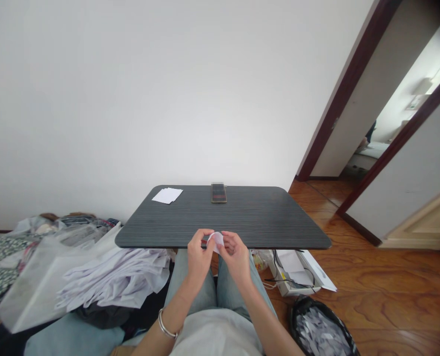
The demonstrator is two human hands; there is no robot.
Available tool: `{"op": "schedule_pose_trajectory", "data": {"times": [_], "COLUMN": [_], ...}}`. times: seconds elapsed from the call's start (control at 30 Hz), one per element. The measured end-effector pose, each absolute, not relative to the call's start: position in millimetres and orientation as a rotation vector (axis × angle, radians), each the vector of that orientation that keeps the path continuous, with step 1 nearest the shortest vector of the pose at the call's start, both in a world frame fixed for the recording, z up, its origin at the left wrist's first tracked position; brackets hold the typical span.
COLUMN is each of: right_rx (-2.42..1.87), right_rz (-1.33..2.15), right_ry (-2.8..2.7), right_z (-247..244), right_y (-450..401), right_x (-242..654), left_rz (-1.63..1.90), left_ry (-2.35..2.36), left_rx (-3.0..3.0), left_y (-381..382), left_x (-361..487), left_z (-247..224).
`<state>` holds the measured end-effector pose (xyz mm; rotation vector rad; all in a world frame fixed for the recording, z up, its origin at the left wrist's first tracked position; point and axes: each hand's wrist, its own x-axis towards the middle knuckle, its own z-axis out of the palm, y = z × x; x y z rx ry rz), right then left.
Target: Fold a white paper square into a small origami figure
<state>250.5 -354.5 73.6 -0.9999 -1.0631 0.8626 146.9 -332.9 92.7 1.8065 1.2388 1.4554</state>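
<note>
Between my two hands, at the near edge of the dark table [242, 217], is a small white piece of paper [217, 238] with a curved upper edge. My left hand [200, 249] pinches its left side between thumb and fingers. On the other side, my right hand [235, 249] grips it with the thumb in front and the fingers curled behind. The lower part of the paper is partly covered by my thumbs. A few flat white paper sheets [167, 195] lie at the table's far left corner.
A phone-like dark object [219, 193] rests at the table's back edge by the wall. White cloth [119, 277] and clear plastic bags pile up at left. On the wooden floor at right are a white box with cables [294, 274] and a black bag of paper scraps [320, 329].
</note>
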Motion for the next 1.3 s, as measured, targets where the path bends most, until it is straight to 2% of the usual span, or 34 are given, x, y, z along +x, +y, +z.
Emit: {"op": "schedule_pose_trajectory", "data": {"times": [0.4, 0.93, 1.3], "right_rx": [-1.003, -1.063, -1.14], "right_rz": [1.042, 0.77, 0.63], "right_ry": [-1.009, -1.02, -1.087], "right_z": [81.5, 72.3, 69.9], "right_y": [-358.2, -354.9, -356.0], "right_x": [250.7, 254.4, 256.8], "left_rz": [1.381, 1.421, 1.489], "left_ry": [1.307, 1.167, 1.136], "left_rx": [1.692, 1.694, 2.234], "left_y": [-330.9, -333.2, -337.4], "left_x": [147.6, 141.4, 135.4], "left_z": [92.3, 95.7, 96.6]}}
